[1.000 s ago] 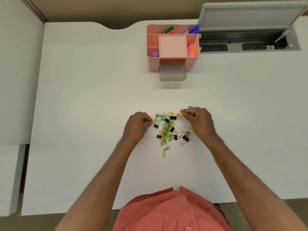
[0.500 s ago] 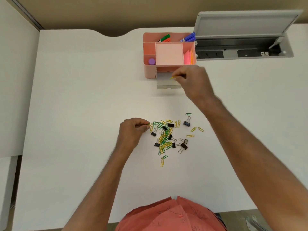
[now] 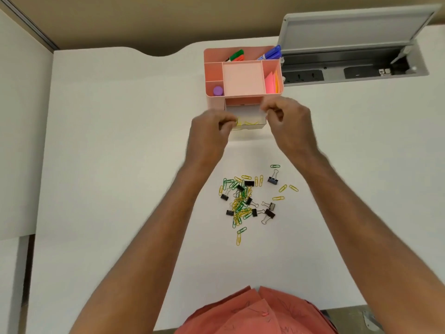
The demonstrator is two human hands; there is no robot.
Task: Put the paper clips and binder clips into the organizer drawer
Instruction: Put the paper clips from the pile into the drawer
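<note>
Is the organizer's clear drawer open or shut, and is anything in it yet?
Open: the drawer sticks out from the pink organizer, and a few yellow paper clips lie inside.

White desk, curved notch in far edge; open grey cable hatch far right; beige floor beyond

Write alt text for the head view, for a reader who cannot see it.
Both hands, left hand and right hand, hover curled over the clear organizer drawer, pulled out of a pink organizer and holding a few yellow paper clips. A pile of paper clips and binder clips lies nearer the person on the white desk.
</note>
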